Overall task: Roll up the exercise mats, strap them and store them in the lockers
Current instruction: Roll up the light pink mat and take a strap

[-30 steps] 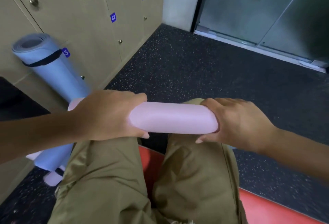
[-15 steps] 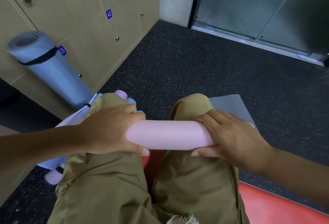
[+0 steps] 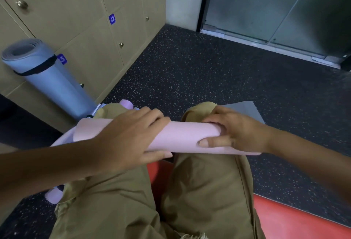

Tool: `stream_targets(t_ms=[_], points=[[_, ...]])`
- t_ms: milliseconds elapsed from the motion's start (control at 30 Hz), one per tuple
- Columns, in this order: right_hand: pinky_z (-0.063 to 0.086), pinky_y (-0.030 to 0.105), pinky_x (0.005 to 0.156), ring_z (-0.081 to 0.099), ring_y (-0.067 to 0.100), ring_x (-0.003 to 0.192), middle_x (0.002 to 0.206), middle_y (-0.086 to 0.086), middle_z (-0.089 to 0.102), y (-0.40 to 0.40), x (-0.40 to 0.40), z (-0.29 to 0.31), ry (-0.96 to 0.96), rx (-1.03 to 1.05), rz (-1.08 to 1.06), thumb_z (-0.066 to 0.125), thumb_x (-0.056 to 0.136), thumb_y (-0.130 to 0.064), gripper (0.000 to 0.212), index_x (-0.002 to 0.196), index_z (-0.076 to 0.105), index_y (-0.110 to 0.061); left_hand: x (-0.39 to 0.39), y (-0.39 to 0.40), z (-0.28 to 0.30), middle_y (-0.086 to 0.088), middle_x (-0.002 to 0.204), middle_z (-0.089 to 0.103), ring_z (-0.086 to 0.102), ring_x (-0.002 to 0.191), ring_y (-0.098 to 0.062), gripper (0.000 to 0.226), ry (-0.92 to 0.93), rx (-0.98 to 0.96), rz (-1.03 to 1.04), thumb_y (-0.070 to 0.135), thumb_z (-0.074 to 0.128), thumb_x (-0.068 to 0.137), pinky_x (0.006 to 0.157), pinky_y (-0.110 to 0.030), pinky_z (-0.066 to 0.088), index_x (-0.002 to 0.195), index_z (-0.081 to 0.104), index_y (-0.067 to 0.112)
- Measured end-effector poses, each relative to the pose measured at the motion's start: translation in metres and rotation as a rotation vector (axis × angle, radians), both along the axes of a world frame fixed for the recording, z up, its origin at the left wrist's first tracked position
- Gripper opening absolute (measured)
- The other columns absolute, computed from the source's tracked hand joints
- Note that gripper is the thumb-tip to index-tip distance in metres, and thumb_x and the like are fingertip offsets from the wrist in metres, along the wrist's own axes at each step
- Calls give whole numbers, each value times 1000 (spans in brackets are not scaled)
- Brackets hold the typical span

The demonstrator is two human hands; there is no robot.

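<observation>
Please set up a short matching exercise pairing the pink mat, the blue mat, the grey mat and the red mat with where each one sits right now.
Things:
1. pink mat
2. blue mat
3. grey mat
4. red mat

Places or states:
A. flat on the floor beyond the right knee
B. under the person's legs
C. rolled, across the knees, gripped by the left hand and right hand
D. rolled, strapped with a black band, leaning on the lockers

Pairs: 1-C, 2-D, 3-A, 4-B
</observation>
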State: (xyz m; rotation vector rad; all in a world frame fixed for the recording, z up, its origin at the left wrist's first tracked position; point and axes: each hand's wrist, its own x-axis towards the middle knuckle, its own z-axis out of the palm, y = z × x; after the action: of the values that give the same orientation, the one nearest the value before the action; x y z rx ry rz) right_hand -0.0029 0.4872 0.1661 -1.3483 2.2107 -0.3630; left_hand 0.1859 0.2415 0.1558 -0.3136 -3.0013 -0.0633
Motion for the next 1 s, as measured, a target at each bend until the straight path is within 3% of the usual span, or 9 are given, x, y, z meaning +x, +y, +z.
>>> stream_targets(t_ms=[133, 233, 333, 467, 600, 667, 733, 867, 1000], points=[[46, 29, 84, 54, 8, 94, 99, -7, 55, -9, -12, -4, -93, 13, 6, 56, 73, -88, 59, 98, 64, -35, 2, 25, -14, -13, 130, 60, 60, 106, -32, 108, 47, -45, 107, 88, 37, 86, 91, -50, 49, 146, 49, -1], [49, 34, 86, 56, 9, 93, 98, -9, 59, -11, -12, -5, -88, -22, -27, 57, 70, -89, 66, 98, 66, -30, -6, 26, -20, -13, 115, 61, 60, 93, -34, 118, 9, -127, 143, 96, 39, 77, 80, -50, 51, 142, 51, -2], [51, 35, 81, 60, 7, 89, 96, -12, 66, -9, -8, -6, -27, -138, -134, 58, 67, -89, 69, 102, 67, -31, -21, 21, -19, -7, 95, 61, 60, 78, -31, 103, 1, -153, 140, 96, 46, 69, 69, -47, 51, 120, 60, 7], [52, 40, 72, 61, 9, 82, 92, -12, 67, 1, -7, -12, 254, -193, -132, 37, 77, -92, 73, 102, 63, -30, -39, 16, -14, 1, 77, 58, 62, 63, -27, 84, -30, -120, 148, 92, 61, 55, 57, -39, 51, 94, 57, 17], [50, 38, 79, 62, 19, 91, 100, -6, 68, 22, -5, -21, 543, -159, -89, 27, 84, -90, 78, 114, 63, -27, -57, 17, -1, 11, 97, 63, 65, 87, -22, 77, -232, -71, 231, 87, 68, 60, 68, -35, 38, 105, 52, 27], [52, 40, 78, 63, 22, 89, 98, -3, 69, 30, -8, -28, 627, -201, -128, 32, 84, -89, 80, 114, 66, -23, -67, 12, 3, 14, 98, 63, 63, 91, -20, 72, -343, -8, 239, 88, 67, 59, 73, -35, 41, 103, 50, 35], [53, 40, 75, 62, 22, 86, 96, -2, 68, 33, -11, -30, 653, -263, -190, 38, 83, -88, 80, 111, 68, -20, -74, 6, 6, 16, 90, 61, 62, 88, -19, 70, -390, 60, 260, 91, 66, 53, 76, -36, 50, 98, 49, 40], [47, 29, 79, 58, 18, 95, 104, -3, 66, 29, -20, -18, 567, -446, -320, 54, 80, -80, 73, 113, 68, -16, -84, -6, 13, 18, 80, 60, 59, 79, -9, 62, -396, 160, 257, 85, 73, 56, 61, -30, 44, 90, 55, 36], [40, 14, 87, 57, 8, 100, 109, -4, 64, 20, -29, 12, 436, -791, -552, 68, 85, -57, 50, 112, 66, -15, -95, -9, 31, 15, 76, 65, 60, 73, -2, 61, -358, 418, 258, 85, 70, 50, 67, -34, 48, 78, 59, 32]])
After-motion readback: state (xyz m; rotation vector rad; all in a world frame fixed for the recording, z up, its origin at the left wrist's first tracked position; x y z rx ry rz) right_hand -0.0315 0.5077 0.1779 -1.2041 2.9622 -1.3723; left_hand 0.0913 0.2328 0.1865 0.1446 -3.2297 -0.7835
